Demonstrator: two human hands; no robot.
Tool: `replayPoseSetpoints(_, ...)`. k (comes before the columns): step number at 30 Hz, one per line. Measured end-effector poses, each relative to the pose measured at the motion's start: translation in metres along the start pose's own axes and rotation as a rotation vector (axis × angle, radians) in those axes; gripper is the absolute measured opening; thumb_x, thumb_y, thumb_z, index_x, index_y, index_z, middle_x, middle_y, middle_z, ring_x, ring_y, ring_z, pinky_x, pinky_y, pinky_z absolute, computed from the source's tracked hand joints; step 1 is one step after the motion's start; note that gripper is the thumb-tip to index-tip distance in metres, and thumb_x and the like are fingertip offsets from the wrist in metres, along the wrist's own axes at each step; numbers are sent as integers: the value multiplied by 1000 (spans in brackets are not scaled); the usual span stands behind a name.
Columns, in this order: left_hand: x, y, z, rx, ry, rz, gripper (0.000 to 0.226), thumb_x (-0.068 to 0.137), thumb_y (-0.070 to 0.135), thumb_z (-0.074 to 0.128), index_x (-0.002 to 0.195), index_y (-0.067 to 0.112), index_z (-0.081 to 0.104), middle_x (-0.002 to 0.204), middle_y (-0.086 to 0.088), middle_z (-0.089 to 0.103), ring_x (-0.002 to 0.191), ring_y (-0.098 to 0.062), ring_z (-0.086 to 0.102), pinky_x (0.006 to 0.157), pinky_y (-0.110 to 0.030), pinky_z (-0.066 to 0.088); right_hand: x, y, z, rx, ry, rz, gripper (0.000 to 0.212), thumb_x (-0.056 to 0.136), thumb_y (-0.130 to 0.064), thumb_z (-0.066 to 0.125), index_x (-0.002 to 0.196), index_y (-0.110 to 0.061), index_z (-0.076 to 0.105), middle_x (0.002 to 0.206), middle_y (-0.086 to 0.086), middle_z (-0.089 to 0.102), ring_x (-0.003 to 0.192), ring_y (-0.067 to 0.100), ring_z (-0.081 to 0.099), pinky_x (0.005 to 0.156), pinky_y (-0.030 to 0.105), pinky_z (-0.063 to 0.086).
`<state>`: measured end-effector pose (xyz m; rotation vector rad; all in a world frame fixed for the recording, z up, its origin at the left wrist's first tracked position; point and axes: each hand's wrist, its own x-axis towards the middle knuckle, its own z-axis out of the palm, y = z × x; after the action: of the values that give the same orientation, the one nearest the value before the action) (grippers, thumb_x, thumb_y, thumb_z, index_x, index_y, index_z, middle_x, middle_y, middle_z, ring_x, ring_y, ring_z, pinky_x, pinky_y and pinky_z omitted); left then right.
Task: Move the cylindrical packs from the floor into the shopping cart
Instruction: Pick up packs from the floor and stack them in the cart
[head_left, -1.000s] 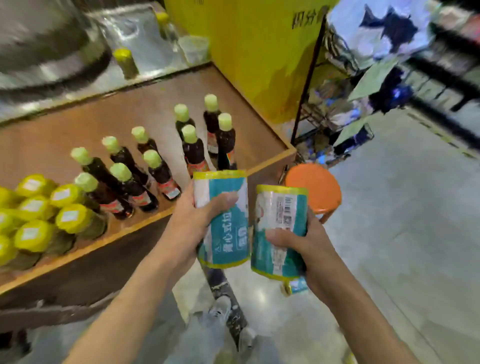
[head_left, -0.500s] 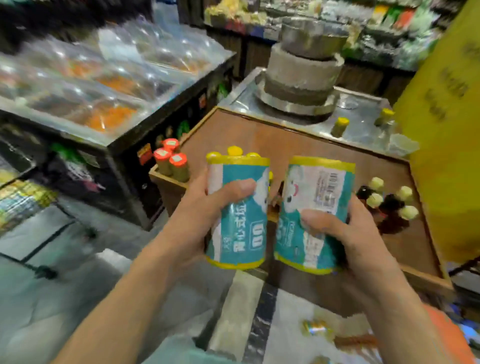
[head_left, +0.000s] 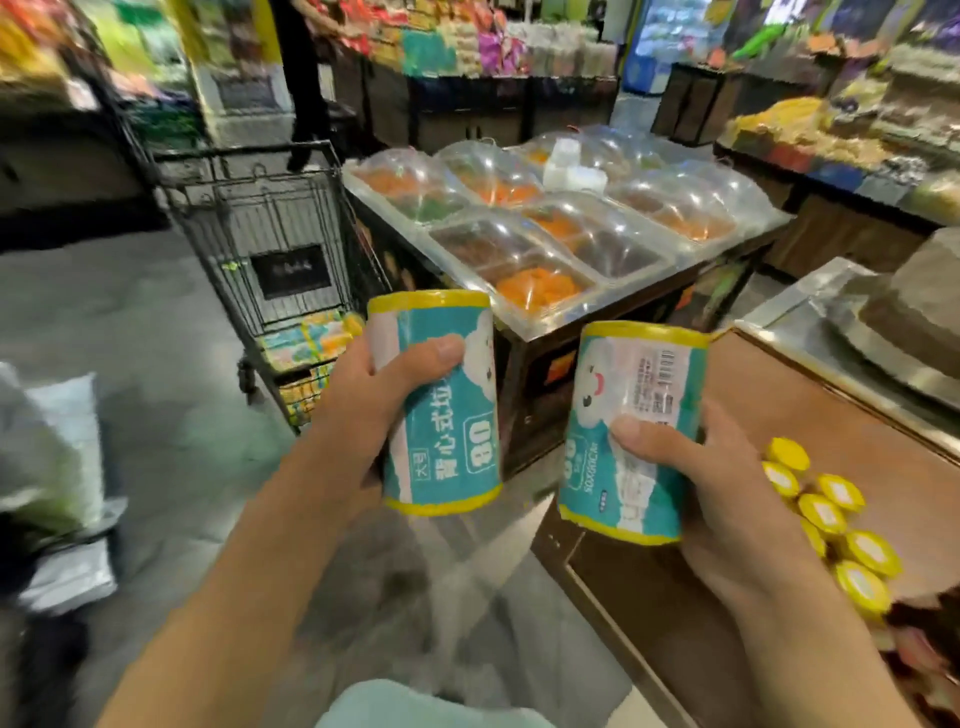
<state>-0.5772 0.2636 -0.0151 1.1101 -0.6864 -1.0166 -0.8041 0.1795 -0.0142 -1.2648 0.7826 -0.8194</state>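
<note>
Ahead, the shopping cart (head_left: 270, 228) holds colourful packets (head_left: 306, 343)

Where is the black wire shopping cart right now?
In the head view, the black wire shopping cart stands upper left, beside the clear-domed food counter, beyond the left hand.

Under your thumbs, both packs (head_left: 441, 405) (head_left: 631, 431) show teal wrap, yellow rims, white cartoon faces; the cart (head_left: 270, 228) beyond your fingers is black wire.

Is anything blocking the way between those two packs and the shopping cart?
Nothing visible does. The left hand and right hand each hold a cylindrical pack, and only open floor lies toward the shopping cart, ahead to the left.
</note>
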Motion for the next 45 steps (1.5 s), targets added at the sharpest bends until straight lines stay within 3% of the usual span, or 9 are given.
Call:
replayPoseSetpoints(8,61,23,-76,29,194,63,42,79,31,70,114,8,65,91,-11,75,82,-29,75,68,-40,60,127,7,84,-61,-298,15,60,65,-14,79,124,-16,63,110,7,78,97,28,76,74,36,62)
replayPoseSetpoints(15,144,24,-100,-17,368,64,57,77,23,75,126,0,57,100,-17,75,83,-30,75,67,-39,60,251,11,121,-78,-461,53,63,61,-6,87,119,-19,65,108,4,79,95,25,77,71,35,63)
replayPoseSetpoints(20,207,31,-115,9,531,42,54,70,31,77,117,11,63,94,-9,78,81,-24,76,65,-35,60,339,8,139,-63,-537,74,67,56,-4,86,117,-20,63,103,-1,79,89,20,78,63,29,61)
replayPoseSetpoints(24,254,33,-132,-1,579,54,45,70,27,77,111,12,66,90,-10,77,79,-25,76,65,-37,61,399,13,151,-46,-574,118,62,61,-5,85,115,-26,63,104,-3,79,91,19,77,66,34,63)
replayPoseSetpoints(28,299,37,-161,11,607,54,68,61,37,83,121,11,63,102,-14,76,92,-33,75,73,-43,62,458,22,173,-80,-592,151,67,64,-7,86,125,-22,61,113,1,77,100,24,76,82,47,62)
replayPoseSetpoints(32,349,40,-203,6,650,27,51,68,30,82,113,15,65,96,-11,77,88,-31,76,72,-43,62,514,33,205,-100,-594,173,58,72,-10,78,127,-15,60,113,5,77,101,26,75,85,48,61)
replayPoseSetpoints(38,428,54,-280,-69,669,-11,77,57,38,86,123,9,61,107,-18,72,88,-30,74,74,-43,60,596,53,272,-170,-550,201,62,67,-16,85,124,-18,61,113,6,76,102,27,75,85,52,61)
replayPoseSetpoints(42,479,61,-334,4,663,-61,80,53,41,87,122,11,59,110,-21,71,91,-33,74,76,-46,61,649,70,312,-202,-522,240,71,63,-17,93,125,-22,58,113,1,76,102,23,75,83,46,62)
replayPoseSetpoints(45,517,56,-373,21,664,-91,74,55,42,86,119,15,60,106,-18,72,91,-32,75,72,-41,61,693,94,335,-231,-508,259,68,59,-19,88,121,-21,59,110,0,77,98,23,75,75,36,63)
